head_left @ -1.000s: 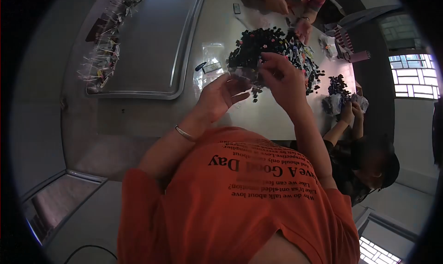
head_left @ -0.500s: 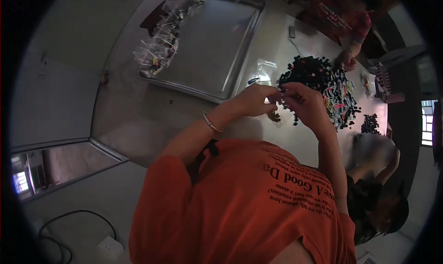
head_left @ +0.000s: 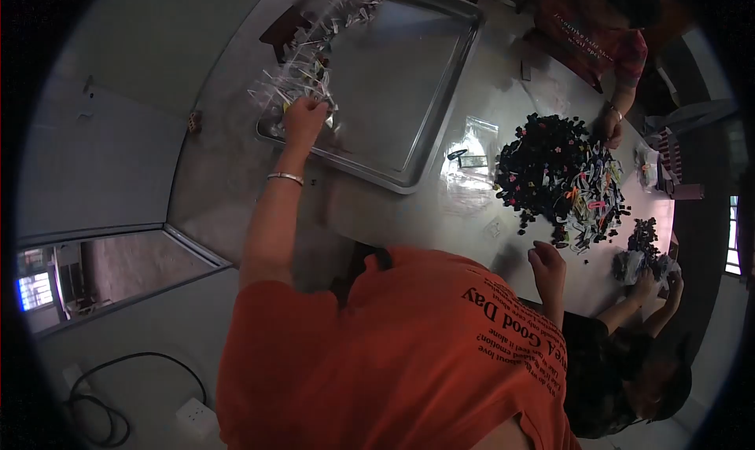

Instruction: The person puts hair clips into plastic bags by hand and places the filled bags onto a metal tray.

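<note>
My left hand [head_left: 305, 124] reaches over the near left corner of the metal tray [head_left: 409, 184]. Its fingers are pinched together among small clear packets [head_left: 314, 71] heaped along the tray's left side; what they hold, if anything, is hidden. Close to my body, at the table's near edge, my right hand [head_left: 548, 265] hovers with loosely curled fingers apart and nothing visible in them. Beyond it lies a large pile of small black pieces [head_left: 543, 155], with colourful hair clips [head_left: 594, 202] on its right part. A dark hair clip [head_left: 458, 155] rests on clear plastic bags [head_left: 470, 184].
Across the table a person in a dark red shirt has a hand [head_left: 612, 126] at the pile's far edge. At the right, another person's hands [head_left: 646, 285] handle a smaller black heap [head_left: 645, 234]. A pink cylinder [head_left: 689, 191] is at the far right edge.
My hands were together over the table and have separated. The left moved left to the packets on the tray; the right drew back toward my body. The person opposite has leaned in.
</note>
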The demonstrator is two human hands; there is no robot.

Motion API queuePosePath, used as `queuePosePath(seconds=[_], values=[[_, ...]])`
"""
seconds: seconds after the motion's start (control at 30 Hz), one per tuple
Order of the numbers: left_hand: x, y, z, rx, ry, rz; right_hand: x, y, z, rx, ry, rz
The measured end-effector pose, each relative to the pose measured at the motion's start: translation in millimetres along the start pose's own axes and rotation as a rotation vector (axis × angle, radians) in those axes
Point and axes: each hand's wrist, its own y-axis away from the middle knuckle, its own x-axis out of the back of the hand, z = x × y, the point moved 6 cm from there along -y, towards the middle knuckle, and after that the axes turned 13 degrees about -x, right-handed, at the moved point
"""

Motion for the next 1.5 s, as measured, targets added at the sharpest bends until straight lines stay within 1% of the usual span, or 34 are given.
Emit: queuePosePath(seconds=[0.07,0.1,0.13,0.17,0.2,0.27,0.3,0.37,0.4,0.47,0.5,0.57,0.63,0.67,0.73,0.77,0.83,0.87,0.93,1.03,1.1,1.17,1.27,1.33,1.37,1.4,1.43,1.47,1.5], values=[[23,7,-11,0.014,-0.311,-0.099,0,12,15,-0.057,-0.017,0.017],[30,9,-20,0.007,-0.315,-0.117,-1,16,23,-0.106,-0.027,0.035],[40,11,-31,0.029,-0.381,-0.077,-3,17,28,-0.125,-0.003,0.03],[49,13,-40,0.054,-0.446,-0.035,-6,18,30,-0.141,-0.006,0.028],[55,13,-45,0.053,-0.451,-0.05,-9,18,24,-0.126,0.02,0.014],[70,11,-44,0.065,-0.55,-0.092,-15,19,9,-0.121,0.044,-0.004],[71,11,-43,0.064,-0.552,-0.099,-18,18,-2,-0.111,0.036,-0.022],[76,12,-37,0.093,-0.633,-0.07,-22,14,-16,-0.048,0.03,-0.035],[79,14,-25,0.092,-0.633,-0.068,-22,12,-17,-0.046,0.029,-0.033],[89,18,27,-0.109,-0.784,0.161,-21,9,-24,0.021,0.074,-0.026],[83,14,37,-0.111,-0.782,0.164,-22,8,-24,0.023,0.073,-0.023],[57,9,73,-0.543,-0.769,0.113,-25,6,-25,0.04,0.069,-0.048],[15,0,77,-0.808,-0.741,-0.051,-30,6,-29,0.047,0.095,-0.061],[1,-7,75,-0.807,-0.745,-0.048,-34,6,-31,0.051,0.12,-0.068],[-46,-19,49,-0.749,-1.16,-0.53,-41,10,-34,0.046,0.111,-0.09],[-52,-27,42,-0.753,-1.163,-0.522,-45,11,-35,0.041,0.102,-0.111],[-59,-42,10,-0.6,-1.335,-0.715,-50,18,-34,0.023,0.081,-0.106],[-59,-46,1,-0.609,-1.34,-0.71,-51,21,-31,-0.001,0.068,-0.106],[-49,-55,-5,-0.692,-1.269,-0.515,-50,26,-15,-0.018,0.058,-0.093],[-46,-59,-13,-0.692,-1.289,-0.568,-50,27,4,-0.056,0.085,-0.074],[-55,-58,-19,-0.715,-1.275,-0.556,-44,31,10,-0.123,0.127,-0.073],[-60,-45,21,-0.77,-1.225,-0.557,-40,30,-7,-0.065,0.096,-0.062],[-69,-22,74,-0.775,-1.111,-0.51,-43,13,-14,-0.056,0.023,-0.082],[-79,10,127,-1.021,-0.578,-0.233,-51,2,-35,0.061,0.062,-0.086],[-87,23,152,-0.992,-0.392,-0.303,-56,-5,-39,0.057,0.06,-0.079],[-95,35,177,-0.957,-0.209,-0.372,-64,-12,-46,0.13,0.076,-0.094],[-109,48,192,-0.968,-0.134,-0.398,-74,-19,-53,0.203,0.091,-0.109],[-125,60,204,-0.979,-0.059,-0.422,-83,-27,-58,0.232,0.133,-0.103],[-140,68,211,-0.986,-0.057,-0.422,-90,-33,-64,0.261,0.175,-0.097]])
